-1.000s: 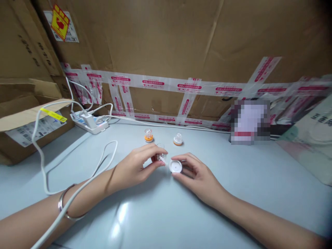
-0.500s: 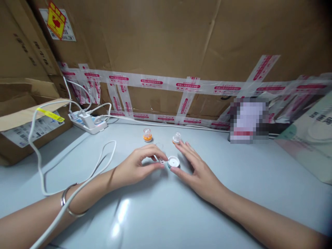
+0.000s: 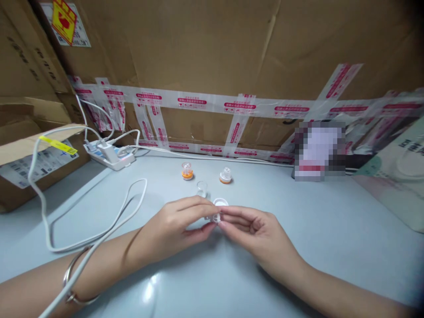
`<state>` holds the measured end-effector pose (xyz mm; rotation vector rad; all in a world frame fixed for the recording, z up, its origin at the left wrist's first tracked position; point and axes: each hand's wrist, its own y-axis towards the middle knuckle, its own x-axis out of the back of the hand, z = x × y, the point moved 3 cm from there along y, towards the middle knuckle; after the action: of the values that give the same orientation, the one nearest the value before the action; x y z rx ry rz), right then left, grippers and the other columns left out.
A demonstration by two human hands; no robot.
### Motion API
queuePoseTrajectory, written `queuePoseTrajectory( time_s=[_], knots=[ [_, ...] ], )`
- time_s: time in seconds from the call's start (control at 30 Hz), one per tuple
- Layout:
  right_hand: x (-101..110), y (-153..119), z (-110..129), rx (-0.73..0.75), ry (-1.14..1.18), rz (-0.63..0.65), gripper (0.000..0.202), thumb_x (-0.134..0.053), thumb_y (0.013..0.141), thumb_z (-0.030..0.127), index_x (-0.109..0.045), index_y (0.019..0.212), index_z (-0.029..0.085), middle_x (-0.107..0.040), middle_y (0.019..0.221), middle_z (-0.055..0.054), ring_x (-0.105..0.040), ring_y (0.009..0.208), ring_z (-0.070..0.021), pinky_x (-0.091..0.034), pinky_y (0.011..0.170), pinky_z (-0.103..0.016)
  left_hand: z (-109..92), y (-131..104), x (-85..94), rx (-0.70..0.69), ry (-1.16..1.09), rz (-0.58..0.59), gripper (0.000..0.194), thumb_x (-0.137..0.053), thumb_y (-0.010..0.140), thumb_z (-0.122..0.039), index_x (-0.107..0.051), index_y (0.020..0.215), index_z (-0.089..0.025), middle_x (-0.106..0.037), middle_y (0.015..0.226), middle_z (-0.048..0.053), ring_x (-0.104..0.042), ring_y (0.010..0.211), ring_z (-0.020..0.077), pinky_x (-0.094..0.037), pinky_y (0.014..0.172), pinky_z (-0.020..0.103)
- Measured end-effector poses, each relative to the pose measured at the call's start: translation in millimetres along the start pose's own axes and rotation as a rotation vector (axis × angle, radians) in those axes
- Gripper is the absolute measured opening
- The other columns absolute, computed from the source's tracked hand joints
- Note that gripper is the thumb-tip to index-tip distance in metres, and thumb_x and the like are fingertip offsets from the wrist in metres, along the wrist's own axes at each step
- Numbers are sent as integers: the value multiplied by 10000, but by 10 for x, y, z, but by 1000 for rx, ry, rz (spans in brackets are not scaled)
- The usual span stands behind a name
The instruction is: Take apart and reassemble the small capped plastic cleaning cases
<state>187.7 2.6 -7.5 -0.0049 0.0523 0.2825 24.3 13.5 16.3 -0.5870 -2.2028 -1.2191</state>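
My left hand and my right hand meet at the fingertips over the table. Pinched between them is a small clear-and-white round plastic piece, its exact kind too small to make out. Just behind the fingers sits a shallow white round base, partly covered by them. A clear plastic cap stands beyond my left fingers. Farther back are two small clear-topped round gadgets: an orange one on the left and a white one with an orange bottom on the right.
A white cable loops over my left forearm. At the back left is a white power strip beside an open cardboard box. A large taped carton walls off the back; a blurred-out phone-like object leans at right.
My right hand has left the white base and moved nearer to me, its fingers now on the small piece with my left. The clear cap and white gadget show more fully.
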Motion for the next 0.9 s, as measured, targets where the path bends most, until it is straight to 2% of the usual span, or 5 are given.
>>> queuePoseTrajectory(
  time_s=[0.1,0.23,0.43,0.67,0.9],
  knots=[
    [-19,-1,-14,-46,42,-17,234,-748,664,301,-731,882,219,-749,794,-10,-707,745,-165,-562,808,-310,-13,-32,-51,-24,64,-18,255,-571,825,-60,-579,1069,-132,-655,982,86,-627,890,132,-524,796,214],
    [-35,-18,-13,-57,42,-9,189,-720,702,295,-745,877,227,-753,792,-10,-709,751,-168,-565,810,-310,-14,-78,-115,-21,108,-20,252,-595,836,-109,-555,1084,-134,-651,1004,87,-620,907,140,-516,814,224],
    [-45,-37,-49,-91,61,-10,201,-724,695,322,-748,876,239,-753,817,-16,-703,831,-200,-555,846,-353,-15,-92,-128,61,97,29,135,-553,866,-112,-569,995,-149,-635,894,52,-603,812,125,-500,737,219],
    [-15,-29,-129,-106,59,-8,208,-707,710,356,-750,861,220,-753,799,-30,-706,785,-202,-556,824,-366,-28,-95,-142,98,84,25,85,-555,854,-102,-575,913,-160,-620,829,31,-597,746,118,-494,681,210],
    [-12,-28,-114,-110,115,-73,203,-759,650,282,-727,833,200,-752,765,-25,-713,781,-189,-573,782,-303,42,-134,-148,266,-88,-28,274,-626,806,-116,-510,1041,-191,-618,937,7,-621,837,104,-558,778,212]
  ],
)
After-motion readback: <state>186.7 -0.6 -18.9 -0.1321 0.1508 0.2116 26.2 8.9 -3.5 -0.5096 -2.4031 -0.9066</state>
